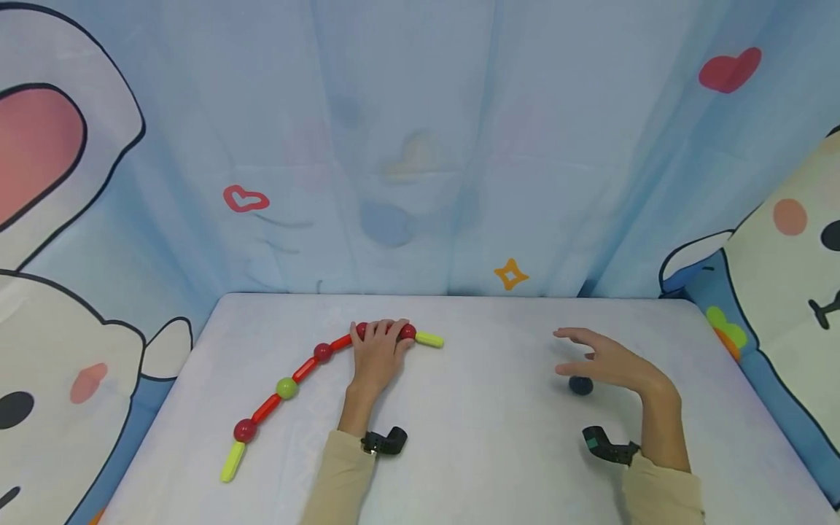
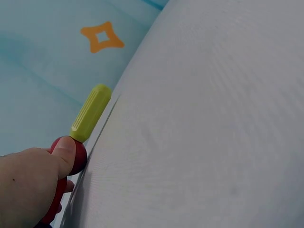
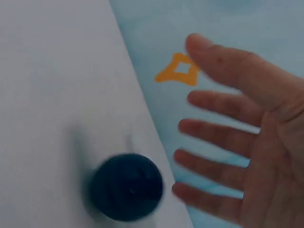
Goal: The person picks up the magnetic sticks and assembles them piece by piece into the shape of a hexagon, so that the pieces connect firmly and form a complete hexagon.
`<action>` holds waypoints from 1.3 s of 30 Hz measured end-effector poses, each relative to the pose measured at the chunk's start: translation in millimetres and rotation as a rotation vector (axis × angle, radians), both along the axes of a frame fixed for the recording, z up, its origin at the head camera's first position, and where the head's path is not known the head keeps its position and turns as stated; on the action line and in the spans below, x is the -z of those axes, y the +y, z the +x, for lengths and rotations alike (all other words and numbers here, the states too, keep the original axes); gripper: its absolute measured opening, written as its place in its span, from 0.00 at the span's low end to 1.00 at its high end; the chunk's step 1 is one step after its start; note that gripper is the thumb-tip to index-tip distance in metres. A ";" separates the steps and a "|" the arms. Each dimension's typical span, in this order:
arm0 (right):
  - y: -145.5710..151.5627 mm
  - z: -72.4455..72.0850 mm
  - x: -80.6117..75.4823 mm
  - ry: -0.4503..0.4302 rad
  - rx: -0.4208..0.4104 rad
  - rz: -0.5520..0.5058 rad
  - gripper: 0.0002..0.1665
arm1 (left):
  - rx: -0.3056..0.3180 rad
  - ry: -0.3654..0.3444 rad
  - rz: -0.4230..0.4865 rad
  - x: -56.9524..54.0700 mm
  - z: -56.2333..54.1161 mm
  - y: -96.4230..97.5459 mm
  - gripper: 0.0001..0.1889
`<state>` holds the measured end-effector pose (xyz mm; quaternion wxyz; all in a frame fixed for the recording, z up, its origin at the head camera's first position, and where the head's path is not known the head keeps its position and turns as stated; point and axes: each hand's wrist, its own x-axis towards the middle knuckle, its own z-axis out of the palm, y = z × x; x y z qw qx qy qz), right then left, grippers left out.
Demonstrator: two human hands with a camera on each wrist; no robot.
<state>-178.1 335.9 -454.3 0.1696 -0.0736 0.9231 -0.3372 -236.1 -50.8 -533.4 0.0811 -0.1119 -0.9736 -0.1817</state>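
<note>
A chain of balls and rods (image 1: 266, 408) lies in a curve across the left half of the white table. It joins red and green balls with red rods, and a yellow-green rod sits at each end. My left hand (image 1: 379, 351) grips the chain near its far right end. In the left wrist view the thumb lies on a red ball (image 2: 80, 159) beside the yellow-green end rod (image 2: 91, 114). My right hand (image 1: 613, 362) is held with fingers spread and nothing in them. Close to it is a dark blue ball (image 1: 580, 386), which looks blurred in the right wrist view.
The white table (image 1: 479, 437) ends at a light blue curtain (image 1: 426, 146) printed with hearts and cartoon animals. Each wrist wears a black camera band, the left one (image 1: 386, 441) close over the tabletop.
</note>
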 end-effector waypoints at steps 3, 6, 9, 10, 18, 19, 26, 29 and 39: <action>8.5 2.7 -2.4 -0.057 0.016 0.055 0.46 | 0.003 0.007 0.006 0.5 -0.3 -1.4 0.24; 13.5 2.8 -0.9 -0.098 0.008 0.072 0.45 | 0.007 0.007 0.010 0.9 -0.5 -2.8 0.24; 16.3 1.9 3.8 -0.136 0.001 0.077 0.41 | 0.006 0.003 0.010 1.1 -0.5 -4.1 0.24; 16.9 1.7 5.4 -0.145 0.001 0.080 0.39 | 0.005 0.002 0.009 0.9 -0.5 -4.4 0.24; 9.8 2.2 1.6 -0.188 0.052 0.173 0.31 | -0.006 -0.012 0.017 0.5 -1.8 -6.4 0.24; 8.8 2.3 0.0 -0.205 0.050 0.184 0.30 | -0.007 -0.016 0.017 0.0 -1.6 -6.8 0.24; -2.1 1.0 0.4 -0.221 -0.010 0.127 0.18 | -0.004 -0.013 0.026 -0.3 -0.6 -8.7 0.24; -13.0 -4.8 3.7 -0.083 -0.021 0.025 0.20 | -0.003 -0.006 0.029 0.0 -1.2 -8.1 0.24; -66.6 -23.2 15.7 0.281 0.106 -0.298 0.25 | 0.005 0.025 0.034 1.8 -2.7 -5.8 0.23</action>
